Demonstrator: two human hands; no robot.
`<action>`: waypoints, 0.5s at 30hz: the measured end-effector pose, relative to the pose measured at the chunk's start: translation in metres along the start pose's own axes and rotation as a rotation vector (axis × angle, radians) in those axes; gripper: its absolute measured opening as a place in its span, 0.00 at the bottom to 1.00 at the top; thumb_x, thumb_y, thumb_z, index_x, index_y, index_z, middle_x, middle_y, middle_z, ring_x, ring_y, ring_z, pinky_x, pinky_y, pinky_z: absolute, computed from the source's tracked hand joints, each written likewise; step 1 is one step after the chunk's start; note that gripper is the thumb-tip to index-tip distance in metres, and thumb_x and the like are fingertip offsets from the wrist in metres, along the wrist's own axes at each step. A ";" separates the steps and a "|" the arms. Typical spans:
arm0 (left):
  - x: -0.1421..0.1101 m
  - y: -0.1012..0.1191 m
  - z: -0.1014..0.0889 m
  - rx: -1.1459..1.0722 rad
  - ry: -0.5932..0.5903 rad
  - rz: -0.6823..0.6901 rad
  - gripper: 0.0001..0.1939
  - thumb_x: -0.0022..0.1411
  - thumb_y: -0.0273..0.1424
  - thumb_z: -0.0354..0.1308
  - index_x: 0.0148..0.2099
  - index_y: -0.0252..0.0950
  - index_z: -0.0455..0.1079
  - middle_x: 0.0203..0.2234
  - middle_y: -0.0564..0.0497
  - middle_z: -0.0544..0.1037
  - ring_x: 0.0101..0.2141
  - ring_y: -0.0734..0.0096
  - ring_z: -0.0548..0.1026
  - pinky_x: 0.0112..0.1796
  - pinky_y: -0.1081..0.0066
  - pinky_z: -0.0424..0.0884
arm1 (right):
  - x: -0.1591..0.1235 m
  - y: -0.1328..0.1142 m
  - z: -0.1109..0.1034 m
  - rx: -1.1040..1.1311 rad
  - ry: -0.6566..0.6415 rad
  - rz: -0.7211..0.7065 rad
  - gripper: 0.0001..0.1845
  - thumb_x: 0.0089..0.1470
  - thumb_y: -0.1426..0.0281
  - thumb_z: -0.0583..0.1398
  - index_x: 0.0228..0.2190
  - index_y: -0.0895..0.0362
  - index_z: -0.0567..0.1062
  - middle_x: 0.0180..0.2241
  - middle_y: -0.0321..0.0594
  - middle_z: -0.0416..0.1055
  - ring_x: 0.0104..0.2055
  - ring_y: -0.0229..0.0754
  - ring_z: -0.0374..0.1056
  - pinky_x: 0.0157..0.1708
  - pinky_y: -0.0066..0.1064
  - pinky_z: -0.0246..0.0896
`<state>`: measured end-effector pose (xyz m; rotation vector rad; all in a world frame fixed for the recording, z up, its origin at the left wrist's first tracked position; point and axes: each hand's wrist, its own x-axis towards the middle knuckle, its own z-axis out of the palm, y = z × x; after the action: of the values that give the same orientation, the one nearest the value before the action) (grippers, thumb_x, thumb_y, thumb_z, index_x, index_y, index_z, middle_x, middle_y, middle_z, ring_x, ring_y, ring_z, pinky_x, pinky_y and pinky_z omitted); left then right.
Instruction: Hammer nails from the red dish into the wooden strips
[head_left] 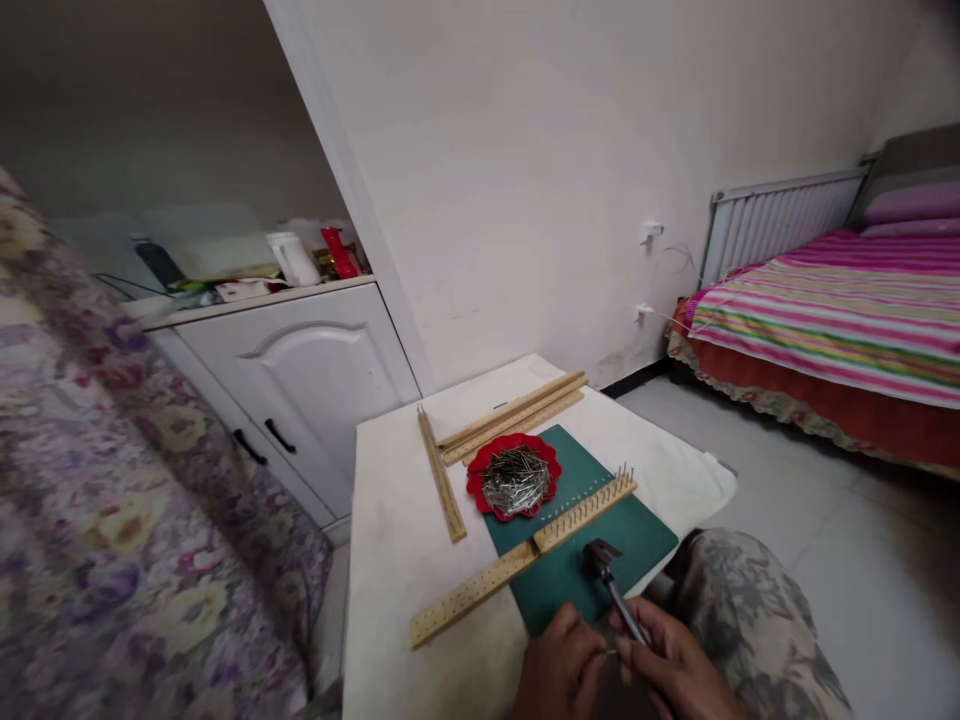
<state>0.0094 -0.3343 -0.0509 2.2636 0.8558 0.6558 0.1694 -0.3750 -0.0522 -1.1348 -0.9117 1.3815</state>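
Head view: nearest me, at the bottom edge, are my two hands, close together. My right hand (667,655) is wrapped around the handle of a hammer (619,597), which points away from me, its head above the green mat (641,530). My left hand (559,660) is just beside it, fingers curled in; something thin and pale shows near the fingertips, but I cannot tell whether they pinch it. To the right is a knee (750,610) in patterned cloth.

Past the hammer, a long strip (472,595) of wood runs slantwise across mat and table (390,520). Its left part is dotted with small marks; its right part, beyond a dark break, carries rows of upright nails (589,508). Just behind it I see a red dish (474,487) with a scalloped rim, heaped with loose nails. Another strip lies left of the dish, and more lie side by side behind it.

Farther off, a flowered curtain (142,540) hangs at left before a white cabinet (322,390) topped with bottles and clutter. A pale wall (525,180) stands behind the table. At far right is a bed (840,320) with a striped cover, beside a white radiator (780,220).
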 end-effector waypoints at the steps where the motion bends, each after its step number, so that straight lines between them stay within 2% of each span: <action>1: 0.000 0.001 0.000 -0.021 0.004 0.003 0.09 0.61 0.29 0.48 0.33 0.37 0.70 0.28 0.50 0.66 0.30 0.75 0.67 0.30 0.76 0.61 | -0.001 0.001 0.000 0.002 -0.009 0.007 0.18 0.40 0.56 0.63 0.26 0.56 0.66 0.16 0.27 0.65 0.11 0.27 0.50 0.09 0.19 0.41; 4: 0.003 0.007 0.003 -0.160 0.098 -0.086 0.08 0.58 0.30 0.52 0.30 0.35 0.70 0.26 0.51 0.66 0.29 0.75 0.67 0.29 0.76 0.60 | -0.002 0.002 -0.002 0.010 -0.039 0.045 0.20 0.42 0.54 0.61 0.30 0.56 0.65 0.16 0.27 0.67 0.06 0.24 0.47 0.06 0.17 0.38; 8: 0.008 0.017 0.017 -0.593 0.262 -0.369 0.09 0.53 0.35 0.56 0.27 0.34 0.69 0.20 0.54 0.67 0.21 0.77 0.66 0.25 0.76 0.61 | -0.002 -0.002 -0.004 0.065 0.026 0.026 0.19 0.42 0.56 0.62 0.30 0.56 0.65 0.18 0.30 0.71 0.05 0.24 0.50 0.06 0.16 0.39; 10: 0.009 0.022 0.025 -0.777 0.307 -0.455 0.10 0.51 0.36 0.58 0.26 0.33 0.68 0.18 0.55 0.69 0.20 0.77 0.65 0.25 0.76 0.62 | -0.003 -0.005 -0.004 0.096 0.046 0.028 0.20 0.41 0.56 0.63 0.31 0.57 0.66 0.17 0.31 0.72 0.05 0.24 0.50 0.06 0.17 0.39; 12: 0.010 0.025 0.032 -0.856 0.352 -0.477 0.11 0.49 0.37 0.60 0.25 0.33 0.68 0.17 0.54 0.71 0.20 0.76 0.66 0.25 0.75 0.63 | -0.003 -0.007 -0.003 0.126 0.049 0.029 0.21 0.41 0.57 0.64 0.31 0.58 0.66 0.17 0.32 0.73 0.06 0.24 0.51 0.06 0.17 0.40; 15: 0.008 0.025 0.037 -0.852 0.398 -0.442 0.10 0.50 0.36 0.59 0.25 0.33 0.69 0.18 0.54 0.71 0.22 0.75 0.67 0.27 0.75 0.64 | -0.004 -0.006 -0.002 0.138 0.032 0.028 0.20 0.42 0.58 0.64 0.31 0.58 0.66 0.17 0.33 0.74 0.06 0.24 0.51 0.06 0.16 0.40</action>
<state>0.0478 -0.3570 -0.0566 1.1585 0.9708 1.0267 0.1723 -0.3787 -0.0463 -1.0646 -0.7686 1.4226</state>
